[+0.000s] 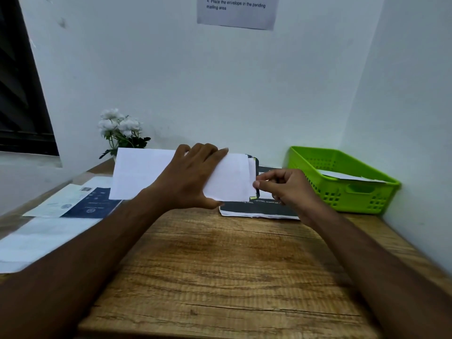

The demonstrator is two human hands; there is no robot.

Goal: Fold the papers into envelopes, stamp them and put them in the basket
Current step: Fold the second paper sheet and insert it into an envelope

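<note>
A white envelope (137,173) is held up above the far side of the wooden desk (220,265). My left hand (189,177) grips it across the middle, fingers over the top edge and thumb below. A folded paper (252,174) sticks out of its right end. There my right hand (283,187) pinches the paper's edge between thumb and fingers. The green basket (352,194) stands at the far right against the wall with a white envelope (342,176) lying in it. No stamp is visible.
A stack of dark printed sheets (259,210) lies under my hands at the back. Loose papers (73,204) spread over the desk's left side. A pot of white flowers (119,130) stands at the back left. An instruction sheet (237,11) hangs on the wall.
</note>
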